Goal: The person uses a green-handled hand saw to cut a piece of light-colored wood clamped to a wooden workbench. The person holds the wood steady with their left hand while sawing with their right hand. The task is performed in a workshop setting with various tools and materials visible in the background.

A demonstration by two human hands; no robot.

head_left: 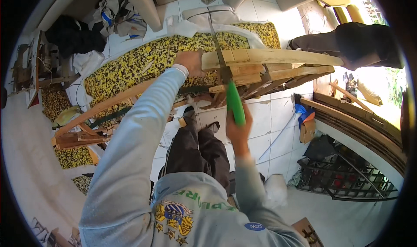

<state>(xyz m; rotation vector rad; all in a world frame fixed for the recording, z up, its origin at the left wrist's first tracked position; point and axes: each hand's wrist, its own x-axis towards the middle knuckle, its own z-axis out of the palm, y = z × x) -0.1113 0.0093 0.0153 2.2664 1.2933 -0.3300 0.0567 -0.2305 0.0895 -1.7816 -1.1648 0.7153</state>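
My right hand (239, 131) is closed around the green handle (235, 101) of a handsaw. The long saw blade (216, 40) points away from me and crosses a pale, slightly curved wooden board (286, 56) near its left end. My left hand (190, 63) grips that end of the board, just left of the blade; its fingertips are partly hidden. Beneath the board lies a frame of wooden slats (271, 75). At the far right end, a co-worker's arm (362, 58) reaches toward the board.
Yellow-and-black speckled foam (134, 66) covers much of the floor ahead, with white cloth on it. A curved wooden frame (104, 102) lies to the left. On the right are stacked timber (360, 125) and a black metal rack (343, 177). Crumpled fabric (121, 16) lies at the far left.
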